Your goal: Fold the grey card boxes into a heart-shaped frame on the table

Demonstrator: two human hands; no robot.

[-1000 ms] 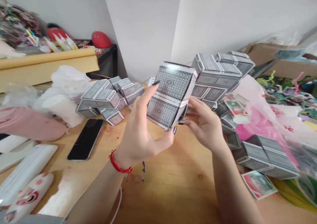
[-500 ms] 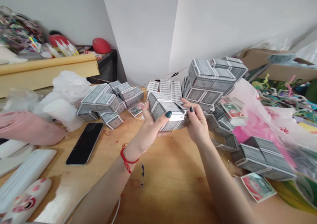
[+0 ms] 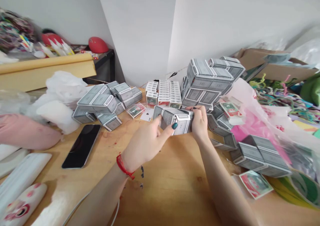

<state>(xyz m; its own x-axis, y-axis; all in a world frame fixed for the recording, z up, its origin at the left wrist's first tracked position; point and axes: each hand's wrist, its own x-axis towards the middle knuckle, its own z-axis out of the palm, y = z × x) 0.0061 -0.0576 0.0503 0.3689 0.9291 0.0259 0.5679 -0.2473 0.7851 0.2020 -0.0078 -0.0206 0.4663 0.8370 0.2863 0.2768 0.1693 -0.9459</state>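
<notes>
Between my hands, low over the wooden table, is a box folded from playing cards with grey patterned backs. My left hand grips its near left side, the dark-nailed thumb pressed on the front below a raised white-edged flap. At the right end, my right hand holds the box with curled fingers, some hidden behind it. Just beyond it lie a loose ace card and a card pack. Several rows of card packs stand behind.
Folded-card boxes form a tall stack at the back right and a pile at the left. More card boxes lie at the right near a tape roll. A phone and a white keyboard are at the left.
The card box has tipped and come slightly lower, uncovering the loose ace and the fronts of the packs. My left fingers have shifted on its left side. The whole view has shifted slightly.
</notes>
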